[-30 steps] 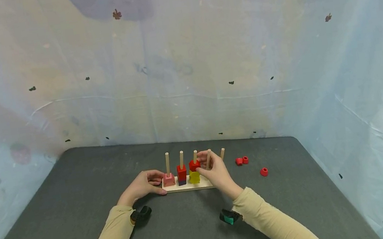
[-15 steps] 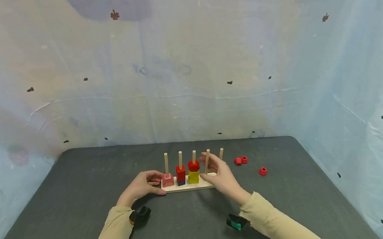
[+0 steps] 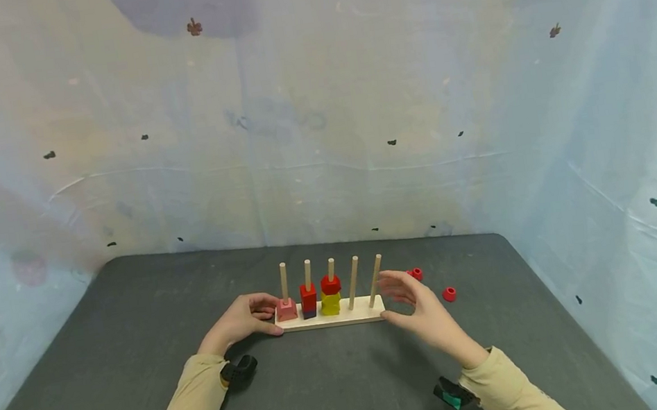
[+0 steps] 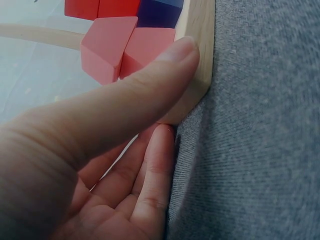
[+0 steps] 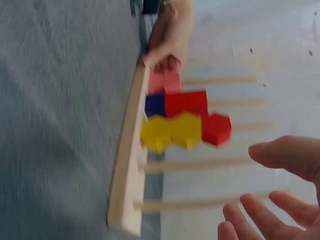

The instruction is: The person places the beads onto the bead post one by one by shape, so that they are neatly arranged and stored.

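A wooden peg stacker (image 3: 359,315) stands on the table, with upright pegs along its base. My left hand (image 3: 245,320) grips its left end; in the left wrist view the thumb (image 4: 150,82) lies against the base beside pink blocks (image 4: 150,47). On the second peg, red blocks (image 5: 186,103) sit over a dark blue block (image 5: 155,105). The third peg bears yellow blocks (image 3: 331,304) with a red block (image 3: 330,284) on top. Two pegs to the right are bare. My right hand (image 3: 422,311), fingers spread and holding nothing, is beside the right end.
To the right lies a small red block (image 3: 449,294). Further back is another red block (image 3: 417,274), with one beside it partly hidden by the right hand. A patterned sheet (image 3: 318,129) hangs behind the dark grey table (image 3: 306,404).
My right hand has let go of the red block on the third peg and moved right, past the bare pegs. The left hand stays at the stacker's left end.
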{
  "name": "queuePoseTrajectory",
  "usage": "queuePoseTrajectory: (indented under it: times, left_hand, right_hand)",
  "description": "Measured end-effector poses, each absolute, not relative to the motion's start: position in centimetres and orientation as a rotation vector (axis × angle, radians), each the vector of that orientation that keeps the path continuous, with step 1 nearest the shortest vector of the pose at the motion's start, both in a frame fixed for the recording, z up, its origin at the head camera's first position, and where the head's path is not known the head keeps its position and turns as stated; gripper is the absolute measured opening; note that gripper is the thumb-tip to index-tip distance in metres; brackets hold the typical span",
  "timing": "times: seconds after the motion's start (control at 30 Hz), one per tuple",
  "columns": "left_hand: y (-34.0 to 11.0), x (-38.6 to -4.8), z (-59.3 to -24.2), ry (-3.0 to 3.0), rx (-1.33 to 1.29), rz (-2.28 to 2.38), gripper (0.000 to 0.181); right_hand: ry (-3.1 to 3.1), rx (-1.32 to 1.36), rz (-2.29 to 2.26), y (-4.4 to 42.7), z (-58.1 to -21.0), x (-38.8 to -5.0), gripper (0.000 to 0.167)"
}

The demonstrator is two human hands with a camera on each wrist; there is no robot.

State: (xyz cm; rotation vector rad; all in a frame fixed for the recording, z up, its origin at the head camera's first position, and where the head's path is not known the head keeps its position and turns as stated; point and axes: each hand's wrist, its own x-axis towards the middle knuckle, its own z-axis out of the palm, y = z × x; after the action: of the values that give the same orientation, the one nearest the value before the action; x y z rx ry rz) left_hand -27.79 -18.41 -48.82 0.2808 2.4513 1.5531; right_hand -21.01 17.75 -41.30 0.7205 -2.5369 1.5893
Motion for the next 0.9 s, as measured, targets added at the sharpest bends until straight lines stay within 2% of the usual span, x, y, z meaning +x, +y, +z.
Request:
queuePoseTrajectory:
  times: [0.43,0.9]
  left_hand:
    - [-18.6,-27.8,-48.9,2.461,0.287,1.543,0.060]
    - [-18.5,-28.0,-49.1,2.456,0.268,1.544,0.060]
  right_hand:
    - [-2.538,0.673,1.265,24.3,-40.7,-23.0,0.058]
    - [-2.687,0.495,1.138,30.7,-45.8,-26.5,0.060]
